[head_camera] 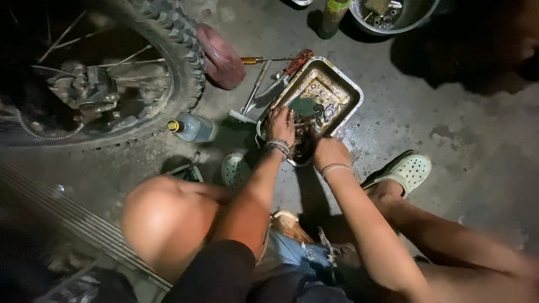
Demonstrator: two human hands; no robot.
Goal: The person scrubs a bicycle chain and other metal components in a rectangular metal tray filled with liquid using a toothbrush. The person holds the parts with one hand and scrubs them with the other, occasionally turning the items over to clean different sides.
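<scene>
A dirty rectangular metal tray (347, 88) lies on the concrete floor, holding dark oily liquid and small metal parts. My left hand (280, 124) reaches into the tray's near end, fingers curled around a small greasy part (306, 124). My right hand (327, 151) is at the tray's near corner, also gripping something dark and oily; what exactly is hidden by the fingers. Both wrists wear bands.
A knobby motorcycle wheel (179, 62) stands at upper left. A small oil bottle (192, 128) lies beside it. A screwdriver (269, 59), a spanner (255, 87) and a dark red cover (222, 56) lie near the tray. A metal bowl (418, 17) of parts sits at the top.
</scene>
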